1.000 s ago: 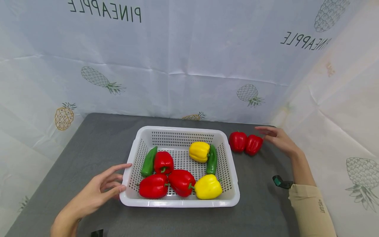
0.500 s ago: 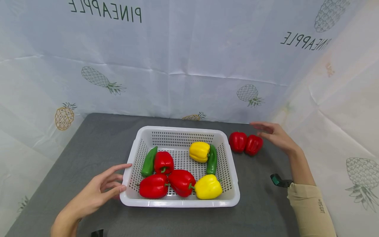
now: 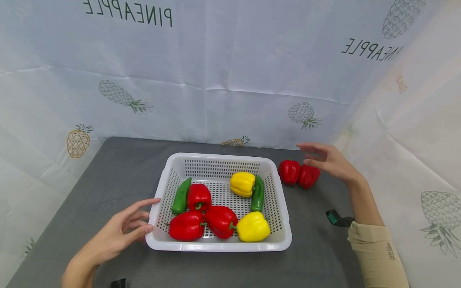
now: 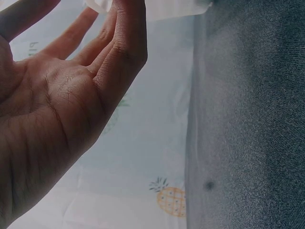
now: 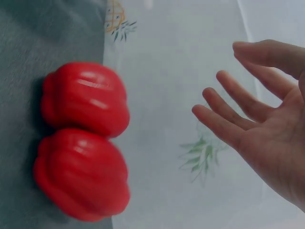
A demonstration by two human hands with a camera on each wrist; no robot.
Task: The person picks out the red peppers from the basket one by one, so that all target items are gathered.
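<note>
Head view: a reach, I judge, my right grip (image 3: 328, 162) unclosed beside red peppers (image 3: 289, 173), left grip (image 3: 117, 231) relaxed against basket (image 3: 216, 247); lowering needed.

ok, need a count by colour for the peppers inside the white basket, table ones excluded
Red peppers: 3
Yellow peppers: 2
Green peppers: 2
Total in the white basket: 7
</note>
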